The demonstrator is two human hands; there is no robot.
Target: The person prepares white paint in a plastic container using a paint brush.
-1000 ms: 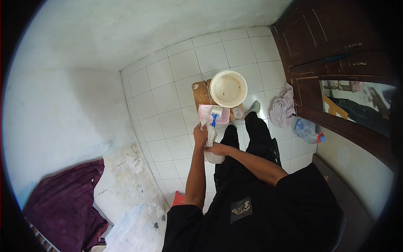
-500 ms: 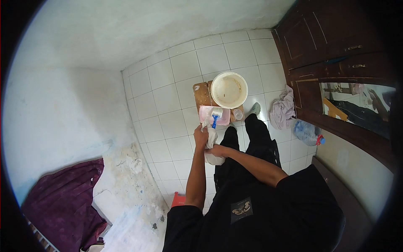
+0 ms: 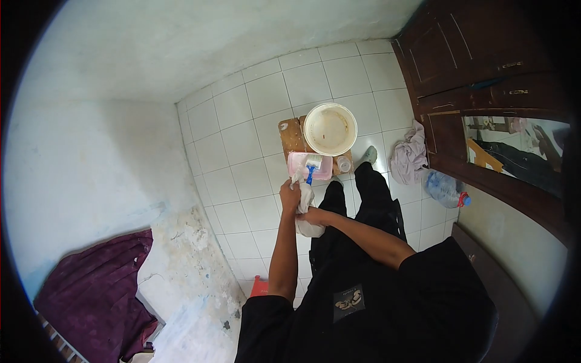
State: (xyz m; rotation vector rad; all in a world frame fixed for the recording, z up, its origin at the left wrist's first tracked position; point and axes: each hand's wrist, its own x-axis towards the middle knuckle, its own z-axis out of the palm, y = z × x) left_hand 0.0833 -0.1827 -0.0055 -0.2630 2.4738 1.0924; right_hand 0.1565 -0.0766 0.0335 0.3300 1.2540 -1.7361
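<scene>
My left hand (image 3: pixel 290 196) is closed round the upper part of a whitish cloth or bag (image 3: pixel 306 198). Lower down, my right hand (image 3: pixel 315 216) grips the same whitish thing, whose full part hangs beneath it. Just beyond my hands, a pink tray (image 3: pixel 296 163) holds a brush with white bristles (image 3: pixel 314 161) and a blue handle (image 3: pixel 310 176). A large round white bucket (image 3: pixel 330 129) stands behind the tray on a wooden stool (image 3: pixel 292 136). Beside the tray is a small clear cup (image 3: pixel 344 164).
A crumpled pale cloth (image 3: pixel 410 154) and a large clear plastic bottle (image 3: pixel 443 189) lie by the dark wooden cabinet (image 3: pixel 466 103) on the right. A purple cloth (image 3: pixel 97 293) hangs at lower left. Something red (image 3: pixel 259 286) is near my left elbow.
The whole view has shifted very slightly. Both hands keep their hold on the whitish cloth or bag, with no clear movement of other things.
</scene>
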